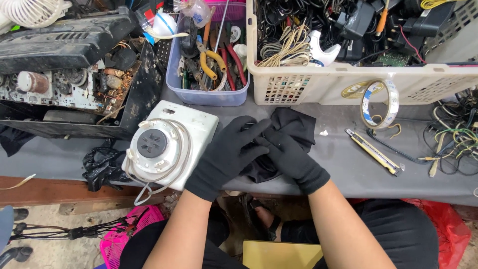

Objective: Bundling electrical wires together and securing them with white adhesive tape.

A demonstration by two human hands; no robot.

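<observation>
Both my hands wear black gloves and meet at the front middle of the grey bench. My left hand (226, 157) and my right hand (291, 159) are closed together over a small dark object wrapped in a black cloth (294, 127); what the object is stays hidden. Just left of my left hand lies a white appliance base (172, 144) with a round grey hub on top and a loose white cord hanging off the bench edge.
An opened old electronics chassis (74, 84) sits at far left. A blue bin of pliers and tools (209, 65) and a cream basket of cables and adapters (358, 45) stand behind. A tape roll (381, 102), a utility knife (373, 152) and loose wires (455, 142) lie right.
</observation>
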